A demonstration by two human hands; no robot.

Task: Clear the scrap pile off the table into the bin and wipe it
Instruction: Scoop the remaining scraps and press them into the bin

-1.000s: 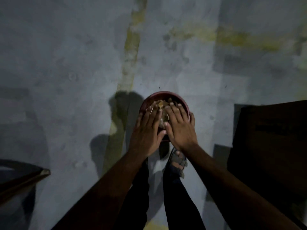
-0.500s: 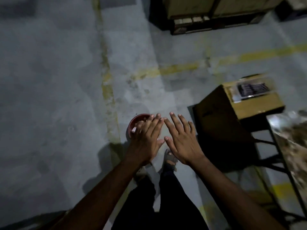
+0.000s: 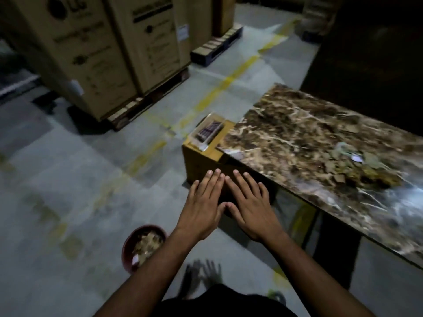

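Marble-look table on the right w/ scrap pile at its far right part. Red bin on floor, lower left, scraps inside. Left hand & right hand side by side in mid-air, grip released, fingers straight, holding nothing.

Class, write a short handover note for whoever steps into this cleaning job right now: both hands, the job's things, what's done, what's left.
Left hand: open, flat, holding nothing. Right hand: the same, beside it, in the air near the table's end.
Bin: red, on the floor at lower left, with scraps already inside.
Scrap pile: part of it lies on the marble-patterned table, toward its right side.
Done: some scraps binned.
Left: carry the remaining scraps to the bin, then wipe the table. No cloth is visible.
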